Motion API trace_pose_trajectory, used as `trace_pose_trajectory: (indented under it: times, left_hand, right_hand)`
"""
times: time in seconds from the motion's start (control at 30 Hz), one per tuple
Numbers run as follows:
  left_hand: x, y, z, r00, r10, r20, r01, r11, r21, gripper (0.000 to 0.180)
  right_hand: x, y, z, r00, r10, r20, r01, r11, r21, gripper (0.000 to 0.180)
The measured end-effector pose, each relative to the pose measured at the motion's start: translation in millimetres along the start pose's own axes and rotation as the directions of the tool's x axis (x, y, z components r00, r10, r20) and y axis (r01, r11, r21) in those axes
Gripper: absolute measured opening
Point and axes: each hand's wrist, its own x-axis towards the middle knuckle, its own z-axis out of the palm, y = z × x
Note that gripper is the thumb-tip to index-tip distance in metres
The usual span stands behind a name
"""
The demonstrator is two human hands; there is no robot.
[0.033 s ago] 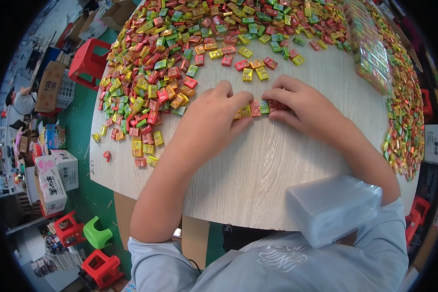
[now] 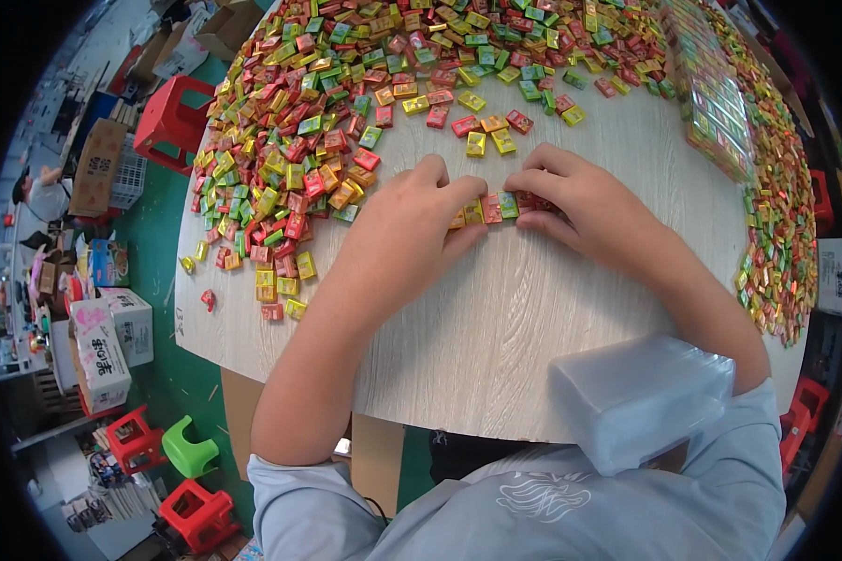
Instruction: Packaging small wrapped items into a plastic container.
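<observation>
At the middle of the frame, a person in a grey shirt (image 2: 533, 519) works over a pale wood-grain bench (image 2: 477, 346) with both hands. Observed: a short row of small glossy wrapped packets (image 2: 494, 208), red, green and yellow, lies crosswise between them, just above the centre of the frame. The left hand (image 2: 444, 206) is nearly closed, thumb and fingers pinching the row's left end. The right hand (image 2: 543, 198) is likewise curled in a pinch about the right end; the fingers hide how many packets it covers.

Just above the row, two yellow packets (image 2: 503, 141) lie loose near other scattered ones. A large mixed heap of packets (image 2: 295, 140) spreads over the upper left and along the top of the frame. A second heap (image 2: 786, 224) runs down the right edge, with a clear-wrapped block of packets (image 2: 718, 107) beside it at upper right. A stack of clear plastic film (image 2: 641, 397) sits at lower right, across the bench's near edge. A green stool (image 2: 189, 447) and a red stool (image 2: 196, 516) stand on the green floor (image 2: 154, 374) at lower left.
</observation>
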Motion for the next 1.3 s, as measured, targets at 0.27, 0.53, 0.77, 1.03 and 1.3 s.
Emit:
trace_pose_trajectory:
  times: [0.27, 0.53, 0.77, 1.03, 1.3]
  left_hand:
    - [2.1, 15.6, 8.1, 0.992, 0.0, -0.126, 0.003, 1.0, 0.02, 0.031]
    - [0.2, 104.4, -28.4, 0.961, -0.012, -0.278, 0.021, 0.999, 0.031, 0.032]
    - [-34.2, 204.8, -61.8, 0.962, 0.064, -0.267, -0.034, 0.993, 0.117, 0.039]
    - [-52.6, 226.3, -25.6, 0.986, 0.018, -0.164, -0.004, 0.997, 0.082, 0.036]
    - [-87.0, 214.8, 19.3, 0.863, 0.16, -0.479, -0.044, 0.969, 0.244, 0.039]
  right_hand:
    - [-10.0, 0.2, -2.9, 0.993, -0.064, -0.101, 0.054, 0.994, -0.093, 0.029]
    - [-60.2, -39.7, -74.6, 0.974, -0.146, -0.176, 0.139, 0.989, -0.05, 0.028]
    - [-145.0, -99.6, -111.0, 0.945, -0.205, -0.255, 0.182, 0.977, -0.108, 0.032]
    - [-191.8, -97.6, -84.6, 0.959, -0.054, -0.277, 0.046, 0.998, -0.038, 0.032]
    - [-213.5, -99.1, -62.0, 0.912, -0.058, -0.406, 0.055, 0.998, -0.019, 0.037]
